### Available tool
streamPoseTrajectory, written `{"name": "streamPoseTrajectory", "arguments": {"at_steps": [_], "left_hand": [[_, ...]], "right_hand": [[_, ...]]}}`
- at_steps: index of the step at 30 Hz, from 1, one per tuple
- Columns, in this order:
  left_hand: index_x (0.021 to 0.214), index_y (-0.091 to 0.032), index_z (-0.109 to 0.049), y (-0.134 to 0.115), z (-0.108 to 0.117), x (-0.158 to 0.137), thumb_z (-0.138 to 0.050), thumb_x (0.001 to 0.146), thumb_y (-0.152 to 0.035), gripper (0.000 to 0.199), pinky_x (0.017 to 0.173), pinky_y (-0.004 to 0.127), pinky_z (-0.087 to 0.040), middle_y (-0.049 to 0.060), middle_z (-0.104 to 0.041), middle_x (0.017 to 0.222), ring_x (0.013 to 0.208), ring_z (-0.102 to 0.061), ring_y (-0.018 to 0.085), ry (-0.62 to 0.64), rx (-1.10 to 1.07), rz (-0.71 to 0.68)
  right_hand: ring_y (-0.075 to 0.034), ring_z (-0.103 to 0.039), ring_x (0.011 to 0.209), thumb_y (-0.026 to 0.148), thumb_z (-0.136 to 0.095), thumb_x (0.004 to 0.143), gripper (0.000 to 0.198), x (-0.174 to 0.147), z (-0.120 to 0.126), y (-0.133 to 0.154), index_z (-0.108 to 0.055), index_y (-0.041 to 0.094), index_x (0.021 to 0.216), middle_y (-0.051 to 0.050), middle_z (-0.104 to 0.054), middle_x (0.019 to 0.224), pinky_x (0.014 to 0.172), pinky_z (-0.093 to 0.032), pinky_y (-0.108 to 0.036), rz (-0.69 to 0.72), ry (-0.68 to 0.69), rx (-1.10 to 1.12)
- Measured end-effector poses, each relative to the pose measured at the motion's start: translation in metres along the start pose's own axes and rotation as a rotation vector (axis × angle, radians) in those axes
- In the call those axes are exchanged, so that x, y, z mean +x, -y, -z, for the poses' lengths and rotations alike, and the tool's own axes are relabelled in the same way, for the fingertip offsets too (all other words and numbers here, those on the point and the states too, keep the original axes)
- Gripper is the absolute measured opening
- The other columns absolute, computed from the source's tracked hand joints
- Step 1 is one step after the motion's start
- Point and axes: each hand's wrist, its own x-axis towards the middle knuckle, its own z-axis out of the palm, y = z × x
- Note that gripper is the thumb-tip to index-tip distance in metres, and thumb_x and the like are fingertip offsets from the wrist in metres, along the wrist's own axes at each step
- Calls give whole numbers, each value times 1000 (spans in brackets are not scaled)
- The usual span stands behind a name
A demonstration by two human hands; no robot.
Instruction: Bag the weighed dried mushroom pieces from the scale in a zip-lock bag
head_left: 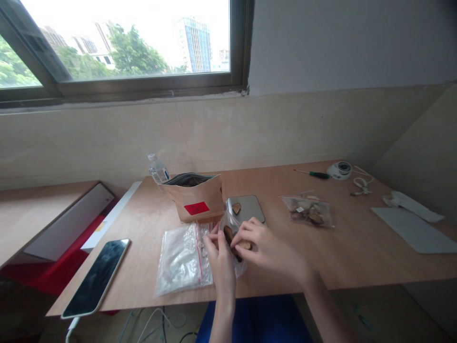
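Observation:
My left hand [220,255] pinches the edge of a small clear zip bag [240,269] at the front middle of the table. Dark brown dried slices [228,233] show in that bag. At the bag's mouth, my right hand [266,242] has its fingers closed on a pale brown dried slice [245,245]. Just behind the hands is a flat silver scale [252,207], with one dried slice [236,208] on it. A brown paper pouch [203,193] with a red label stands with its top open. Flat clear zip bags [178,257] lie left of my left hand.
A filled zip bag [310,210] lies to the right. Farther back are a green-handled screwdriver [319,175] and a white dome camera [339,170]. A phone [98,276] on a cable lies at the left edge; a plastic bottle [158,169] stands behind the pouch.

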Motion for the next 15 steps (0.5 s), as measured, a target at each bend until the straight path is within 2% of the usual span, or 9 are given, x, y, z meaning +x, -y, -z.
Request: {"name": "streamPoseTrajectory", "arguments": {"at_steps": [3,5,9,15], "left_hand": [[70,-20,-43,-2,2,-1,-55,79,-46,30,88,35,-40,8,-61,102,108,-54,24,-3,-19,-40],[72,-20,-44,-2,2,-3,-55,80,-46,30,90,35,-40,8,-60,106,111,-52,24,10,-57,-34],[77,-19,-45,-1,3,-6,-55,80,-47,29,81,33,-44,5,-60,98,97,-58,22,22,-120,32],[72,-19,-44,7,3,-2,-60,76,-47,32,70,29,-43,0,-56,74,76,-56,17,-18,-148,107]], "right_hand": [[-17,-55,94,17,-58,84,12,-2,2,3,-66,23,90,0,-64,90,85,-44,-29,33,97,108],[-16,-55,98,19,-57,85,16,0,2,3,-64,24,98,0,-63,97,87,-44,-28,22,35,177],[-17,-52,109,21,-56,85,25,10,-10,-1,-57,27,110,-2,-57,111,96,-42,-32,-15,-207,213],[-20,-42,123,29,-56,86,31,20,-20,-12,-53,29,118,-4,-49,127,104,-36,-37,33,-280,150]]}}
